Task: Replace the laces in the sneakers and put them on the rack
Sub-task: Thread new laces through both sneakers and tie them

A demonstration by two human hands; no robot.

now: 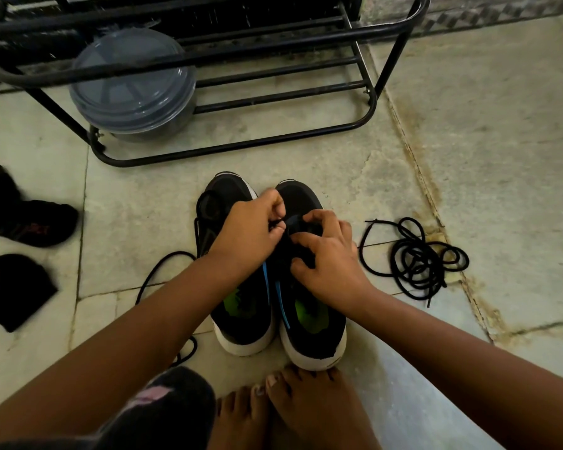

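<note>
Two black sneakers with white soles stand side by side on the floor, toes toward the rack: the left sneaker (241, 316) and the right sneaker (309, 323). My left hand (251, 228) pinches a black lace over the right sneaker's eyelets. My right hand (325, 254) grips the right sneaker's upper, fingers curled on it. A loose black lace (163, 271) trails from the left sneaker across the floor. A tangled pile of black laces (416, 258) lies to the right of the sneakers.
The black metal shoe rack (273, 76) stands ahead, with a grey lidded round container (134, 86) on its lower shelf at the left. Two black socks (17, 254) lie on the floor at far left. My bare feet (293, 410) touch the right sneaker's heel.
</note>
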